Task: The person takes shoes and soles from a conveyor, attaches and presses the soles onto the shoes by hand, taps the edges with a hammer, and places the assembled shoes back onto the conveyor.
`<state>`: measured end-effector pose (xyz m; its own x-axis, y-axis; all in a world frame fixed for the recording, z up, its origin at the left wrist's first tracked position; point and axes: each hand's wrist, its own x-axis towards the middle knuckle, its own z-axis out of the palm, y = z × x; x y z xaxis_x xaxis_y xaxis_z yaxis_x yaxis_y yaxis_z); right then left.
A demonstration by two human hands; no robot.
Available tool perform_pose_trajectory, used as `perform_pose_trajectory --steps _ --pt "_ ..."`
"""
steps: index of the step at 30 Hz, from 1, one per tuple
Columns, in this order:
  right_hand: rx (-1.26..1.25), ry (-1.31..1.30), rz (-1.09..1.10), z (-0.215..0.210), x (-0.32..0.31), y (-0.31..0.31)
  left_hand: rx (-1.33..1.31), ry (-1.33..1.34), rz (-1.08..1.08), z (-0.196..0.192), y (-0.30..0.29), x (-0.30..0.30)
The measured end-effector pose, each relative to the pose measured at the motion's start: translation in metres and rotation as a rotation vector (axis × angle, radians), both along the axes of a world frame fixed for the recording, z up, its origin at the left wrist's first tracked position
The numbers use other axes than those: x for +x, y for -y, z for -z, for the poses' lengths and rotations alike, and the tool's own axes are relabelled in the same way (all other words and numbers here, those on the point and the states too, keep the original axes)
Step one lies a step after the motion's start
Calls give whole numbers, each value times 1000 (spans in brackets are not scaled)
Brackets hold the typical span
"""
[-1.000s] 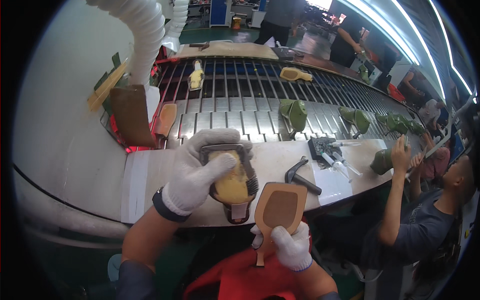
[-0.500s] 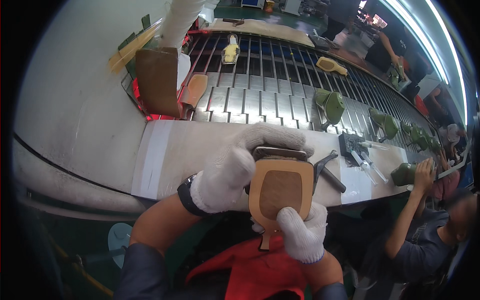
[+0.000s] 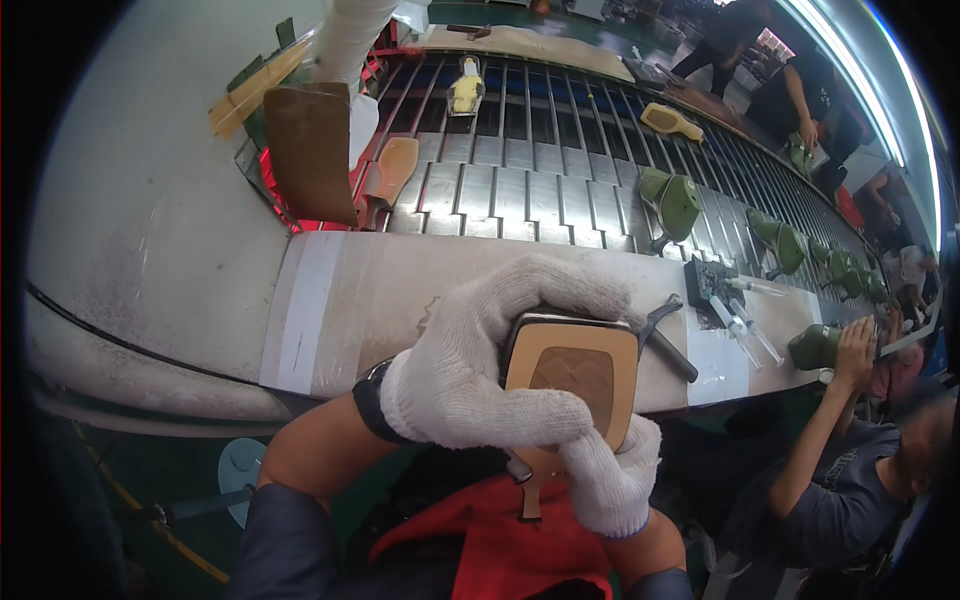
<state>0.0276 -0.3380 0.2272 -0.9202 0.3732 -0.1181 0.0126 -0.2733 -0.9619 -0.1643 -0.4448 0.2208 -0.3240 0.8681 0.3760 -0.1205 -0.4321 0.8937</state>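
A square-toed shoe (image 3: 520, 372) is held sole up in front of me. Its tan sole has a brown forefoot panel (image 3: 600, 375) and narrows toward my body. My left hand (image 3: 470, 370), in a white knit glove, is closed on it, fingers wrapped round the toe end and thumb laid across the panel. The gloved right hand (image 3: 612, 480) grips the lower right side, close to the left thumb. Both hands cover parts of the shoe's sides, and its underside is hidden. Just right of the shoe, a hammer (image 3: 668, 345) lies on the bench.
Beyond the padded bench edge (image 3: 350, 290) runs a slatted metal conveyor (image 3: 510, 200). It carries green shoe lasts (image 3: 672, 205), a tan sole (image 3: 397, 165) and a yellow piece (image 3: 464, 92). Syringes (image 3: 735, 320) rest by a black block (image 3: 705, 285). A co-worker (image 3: 840, 440) handles a green last at right.
The shoe's toe has seated against the sole, closing the gap seen before. My left thumb has come down across the brown panel, and the right hand stays at the lower side.
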Motion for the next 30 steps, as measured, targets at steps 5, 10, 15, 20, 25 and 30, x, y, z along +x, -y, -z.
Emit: perform_pose_trajectory --steps 5,10,15,20,25,30 --pt "0 20 -17 -1 -1 1 16 -27 -20 -2 1 0" --pt "-10 -15 -7 0 0 6 -59 21 -68 -13 5 5" --pt "-50 -35 -8 0 2 5 -12 -23 -43 -12 2 3" --pt "1 14 11 -2 3 5 30 150 46 -10 0 2" --pt "-43 -13 30 -2 1 9 23 197 51 -8 0 1" --pt "-73 -36 12 -1 0 11 -18 138 -15 -25 8 6"
